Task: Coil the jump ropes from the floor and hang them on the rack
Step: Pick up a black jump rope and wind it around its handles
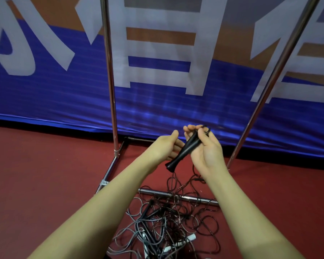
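Right hand (204, 146) around black rope handles (185, 149), left hand (166, 146) alongside.

The black jump rope handles (185, 149) are long and thin, and wider at the low end. They look like 2 handles pressed side by side, but it is hard to be sure. They are up in the air and tilted, with the top end leaning right. A thin black cord (173, 179) hangs from the low end down to the floor.

A messy pile of jump ropes (163, 225) lies on the red floor. The cords are black and grey, all looped and tangled. Some white handle parts poke out near the bottom.

The rack (108, 71) is shiny metal. 2 poles stand up, and its low bars lie on the floor. The pile rests over 1 low bar.
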The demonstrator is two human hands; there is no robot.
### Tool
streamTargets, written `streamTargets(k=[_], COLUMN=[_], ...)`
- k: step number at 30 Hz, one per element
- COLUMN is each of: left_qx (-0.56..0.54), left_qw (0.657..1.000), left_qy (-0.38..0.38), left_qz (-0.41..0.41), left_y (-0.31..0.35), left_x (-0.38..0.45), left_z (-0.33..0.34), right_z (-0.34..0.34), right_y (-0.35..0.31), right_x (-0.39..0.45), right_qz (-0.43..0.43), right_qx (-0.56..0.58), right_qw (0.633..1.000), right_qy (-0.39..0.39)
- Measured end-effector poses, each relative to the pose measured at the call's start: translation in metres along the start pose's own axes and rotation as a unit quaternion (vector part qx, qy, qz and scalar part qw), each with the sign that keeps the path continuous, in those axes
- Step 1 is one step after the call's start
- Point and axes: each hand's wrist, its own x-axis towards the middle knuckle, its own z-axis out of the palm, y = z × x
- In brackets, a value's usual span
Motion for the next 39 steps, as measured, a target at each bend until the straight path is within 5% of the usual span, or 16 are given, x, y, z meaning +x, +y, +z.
streamTargets(k=[5,11,20,28,39], left_qx=[0.081,0.177,0.274,0.364,0.341], left_qw=[0.996,0.972,0.937,0.907,0.920], left_qy=[0.010,0.130,0.209,0.193,0.154], left_qz=[0.016,0.084,0.056,0.082,0.118], left_y=[-0.004,-0.002,-0.009,-0.011,-0.006], left_x=[-0.001,-0.003,0.010,0.001,-0.002], left_z=[0.015,0.017,-0.023,-0.033,-0.036], right_z=[0.005,0.005,-0.008,-0.015,-0.013], right_y=[-0.005,-0.008,-0.019,-0.011,-0.004], right_x=[-0.003,-0.003,-0.007,-0.005,-0.004], right_qz=[-0.017,-0.002,0.173,-0.069,-0.016], right_qx=[0.015,0.013,-0.221,-0.360,-0.350], right_qw=[1.000,0.999,0.959,0.929,0.936], right_qy=[-0.009,-0.031,-0.050,0.040,-0.027])
